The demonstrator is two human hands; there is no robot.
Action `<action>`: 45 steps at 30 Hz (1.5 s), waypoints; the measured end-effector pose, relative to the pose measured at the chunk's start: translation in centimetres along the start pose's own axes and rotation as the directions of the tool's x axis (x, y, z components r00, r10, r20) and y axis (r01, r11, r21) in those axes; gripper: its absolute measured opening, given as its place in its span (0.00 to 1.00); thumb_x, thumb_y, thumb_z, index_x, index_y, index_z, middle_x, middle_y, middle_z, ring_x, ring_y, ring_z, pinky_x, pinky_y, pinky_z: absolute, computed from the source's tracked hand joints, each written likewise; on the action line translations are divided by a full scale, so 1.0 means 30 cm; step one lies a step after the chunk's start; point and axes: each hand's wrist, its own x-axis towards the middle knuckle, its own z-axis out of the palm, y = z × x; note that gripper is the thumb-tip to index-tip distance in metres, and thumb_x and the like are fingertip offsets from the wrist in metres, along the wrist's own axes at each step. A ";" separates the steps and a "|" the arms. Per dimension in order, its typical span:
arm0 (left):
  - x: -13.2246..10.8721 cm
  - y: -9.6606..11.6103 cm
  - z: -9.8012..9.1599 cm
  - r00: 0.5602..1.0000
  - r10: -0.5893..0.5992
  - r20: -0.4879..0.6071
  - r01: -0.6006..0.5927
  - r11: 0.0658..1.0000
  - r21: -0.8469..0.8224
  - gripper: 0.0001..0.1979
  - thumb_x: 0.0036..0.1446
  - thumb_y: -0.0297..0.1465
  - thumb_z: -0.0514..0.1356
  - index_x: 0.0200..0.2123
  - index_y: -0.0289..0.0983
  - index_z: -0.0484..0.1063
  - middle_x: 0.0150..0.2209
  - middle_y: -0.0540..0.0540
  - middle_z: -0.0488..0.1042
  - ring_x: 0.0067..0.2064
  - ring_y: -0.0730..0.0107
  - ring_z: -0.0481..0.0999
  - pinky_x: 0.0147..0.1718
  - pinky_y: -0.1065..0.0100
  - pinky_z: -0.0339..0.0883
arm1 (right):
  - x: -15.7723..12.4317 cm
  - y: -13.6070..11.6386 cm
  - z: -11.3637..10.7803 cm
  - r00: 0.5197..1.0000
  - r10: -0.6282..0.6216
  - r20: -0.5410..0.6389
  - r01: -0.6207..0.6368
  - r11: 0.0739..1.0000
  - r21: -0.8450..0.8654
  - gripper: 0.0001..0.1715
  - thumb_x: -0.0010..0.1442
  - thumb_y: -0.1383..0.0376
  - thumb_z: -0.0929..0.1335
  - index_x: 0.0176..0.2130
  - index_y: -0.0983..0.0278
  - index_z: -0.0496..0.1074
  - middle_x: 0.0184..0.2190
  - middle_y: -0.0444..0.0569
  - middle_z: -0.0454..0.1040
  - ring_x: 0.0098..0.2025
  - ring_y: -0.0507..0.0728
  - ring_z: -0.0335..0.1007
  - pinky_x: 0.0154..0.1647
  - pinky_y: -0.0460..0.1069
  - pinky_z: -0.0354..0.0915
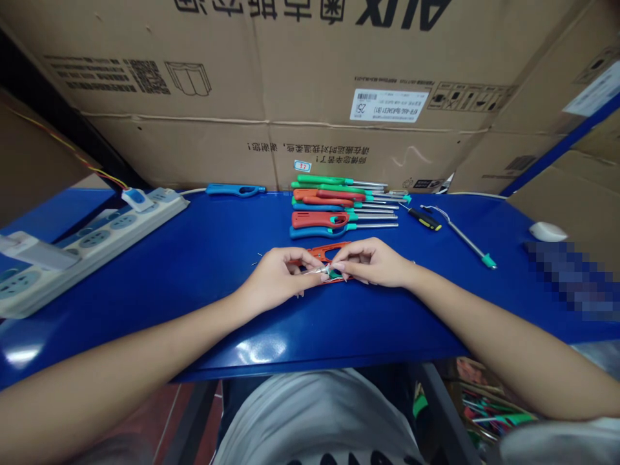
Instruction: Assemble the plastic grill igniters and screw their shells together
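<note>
Near the front edge of the blue surface point(194, 271), the left hand point(276, 276) and right hand point(374, 261) meet fingertip to fingertip, both pinching an orange lighter shell point(323, 252) lying with its long axis left-right. Beyond, stacked lighters point(339, 206) point their metal tubes right.

Brand AUX printed upside down on cardboard box point(310, 77), 25 read on white label point(389, 105), 37 on small sticker point(302, 166).
</note>
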 end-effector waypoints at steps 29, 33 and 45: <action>0.000 -0.007 0.023 0.999 -0.017 -0.047 0.018 1.000 0.026 0.16 0.48 0.39 0.72 0.34 0.33 0.81 0.28 0.46 0.80 0.22 0.77 0.69 0.21 0.75 0.64 | 0.003 0.002 0.029 0.997 -0.071 -0.017 0.069 0.996 -0.061 0.19 0.61 0.53 0.72 0.35 0.68 0.76 0.25 0.45 0.74 0.26 0.48 0.68 0.29 0.44 0.65; 0.002 -0.005 0.012 1.000 -0.002 -0.029 0.003 1.000 0.013 0.14 0.49 0.39 0.71 0.35 0.34 0.81 0.27 0.47 0.80 0.22 0.77 0.70 0.20 0.75 0.66 | 0.008 0.009 0.020 0.999 -0.016 -0.029 0.016 1.000 0.013 0.22 0.60 0.50 0.72 0.36 0.68 0.75 0.22 0.42 0.71 0.19 0.45 0.60 0.19 0.42 0.57; -0.004 -0.001 0.032 0.997 0.014 -0.076 -0.013 1.000 0.010 0.14 0.48 0.40 0.72 0.33 0.35 0.83 0.24 0.47 0.79 0.20 0.78 0.68 0.19 0.76 0.64 | 0.013 -0.005 0.029 0.996 -0.051 -0.070 0.053 0.998 0.033 0.23 0.58 0.49 0.73 0.32 0.68 0.73 0.23 0.43 0.72 0.23 0.47 0.65 0.23 0.43 0.60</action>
